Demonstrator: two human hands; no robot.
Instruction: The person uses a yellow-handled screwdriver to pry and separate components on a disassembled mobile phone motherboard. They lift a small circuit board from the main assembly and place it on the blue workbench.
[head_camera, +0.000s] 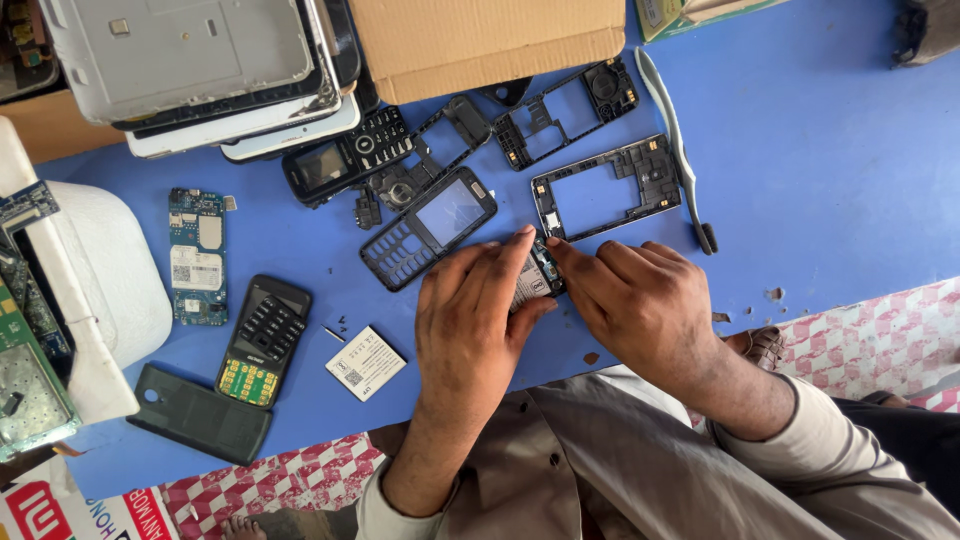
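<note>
My left hand (470, 320) and my right hand (640, 300) meet over a small phone circuit board (537, 277) on the blue table (820, 180). Both hands pinch the board, left fingers on its near edge, right thumb and forefinger on its top corner. Most of the board is hidden under my fingers. A black phone front cover with a screen window and keypad holes (428, 227) lies just left of my left hand. An empty black phone frame (607, 187) lies just beyond my right hand.
Other phone parts lie around: a second frame (565, 110), a keypad phone (345, 157), a green board (197, 256), an opened phone with a keypad (262, 340), a black back cover (198, 414), a white battery (365, 363), small screws (335, 328). A cardboard box (487, 40), stacked tablets (190, 70).
</note>
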